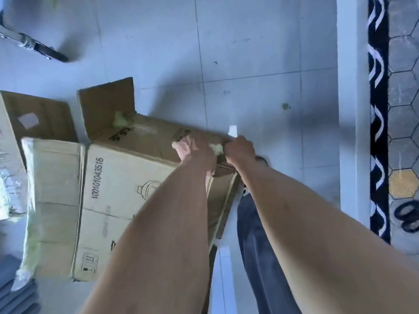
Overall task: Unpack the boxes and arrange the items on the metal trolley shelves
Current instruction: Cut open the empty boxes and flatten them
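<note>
A large cardboard box point(127, 177) lies on its side on the tiled floor, with one flap point(106, 105) standing open at its far left end. Both my hands are at its far right corner. My left hand point(192, 146) presses on the top face of the box. Just to the right, my right hand point(240, 149) is curled in a fist around a strip of pale tape point(232, 130), whose white end sticks up above the knuckles. A crumpled wad of tape point(216, 148) sits between the two hands.
A second opened box point(38, 114) lies at the left, with clear plastic wrap point(9, 193) beside it. A metal leg with a caster point(36, 46) shows at the top left. Grey items point(13, 288) lie bottom left. A patterned rug point(381, 123) runs along the right.
</note>
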